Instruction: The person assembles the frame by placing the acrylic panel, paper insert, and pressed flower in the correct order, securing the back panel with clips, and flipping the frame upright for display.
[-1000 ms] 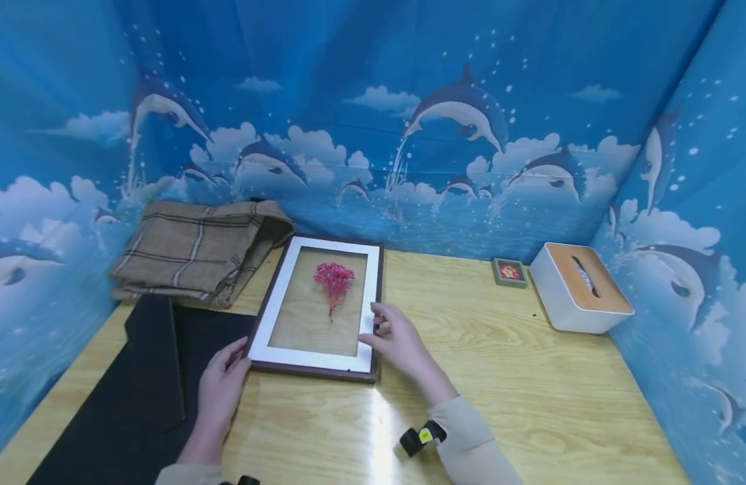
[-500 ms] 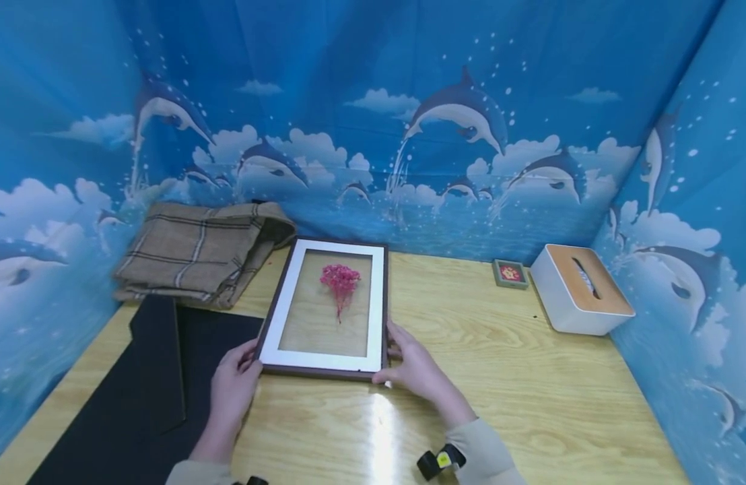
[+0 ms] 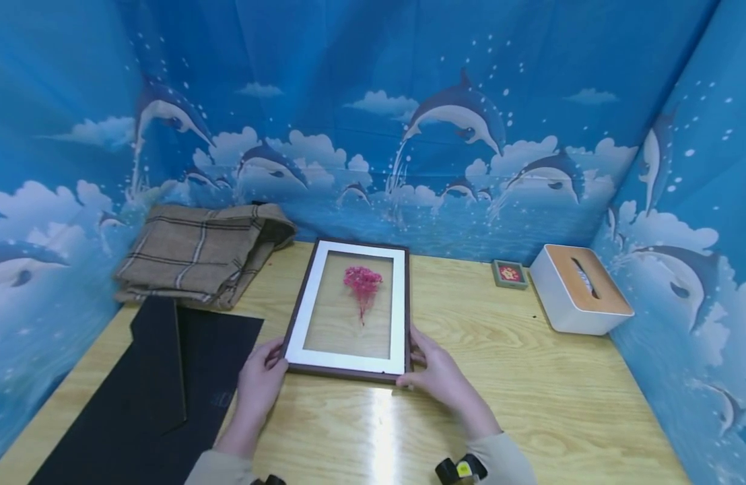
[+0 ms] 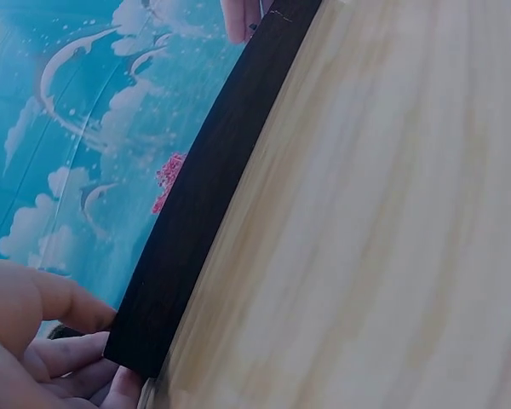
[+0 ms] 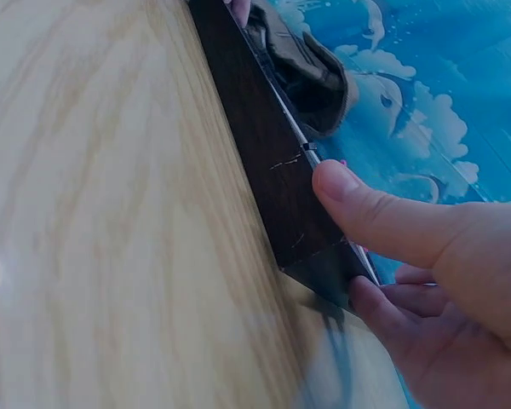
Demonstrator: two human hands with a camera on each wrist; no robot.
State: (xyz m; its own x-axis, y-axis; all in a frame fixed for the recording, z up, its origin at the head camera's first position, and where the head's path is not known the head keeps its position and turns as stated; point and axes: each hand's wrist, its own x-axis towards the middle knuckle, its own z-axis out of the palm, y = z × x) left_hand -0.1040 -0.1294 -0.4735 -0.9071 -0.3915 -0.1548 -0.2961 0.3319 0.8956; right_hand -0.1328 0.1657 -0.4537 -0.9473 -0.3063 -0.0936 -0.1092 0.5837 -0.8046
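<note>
A dark-rimmed picture frame (image 3: 343, 361) with a white mat lies face up on the wooden table (image 3: 500, 404). A pink dried flower bunch (image 3: 362, 279) shows in its middle, wood grain visible around it. My left hand (image 3: 260, 377) grips the frame's near left corner; in the left wrist view its fingers (image 4: 68, 307) bend about the dark edge. At the near right corner, my right hand (image 3: 441, 377) holds on, thumb (image 5: 383, 217) along the front side and a fingertip at the corner in the right wrist view.
A black backing board (image 3: 218, 350) with a stand flap (image 3: 157, 364) lies on the left. Behind it is a folded plaid cloth (image 3: 191, 249). At the right stand a small square box (image 3: 510, 274) and a tissue box (image 3: 555, 289). A dolphin-printed curtain (image 3: 373, 121) surrounds the table.
The frame has slid to the right with both hands, baring more table beside the backing board. My right hand has shifted from the frame's right side down to its near right corner.
</note>
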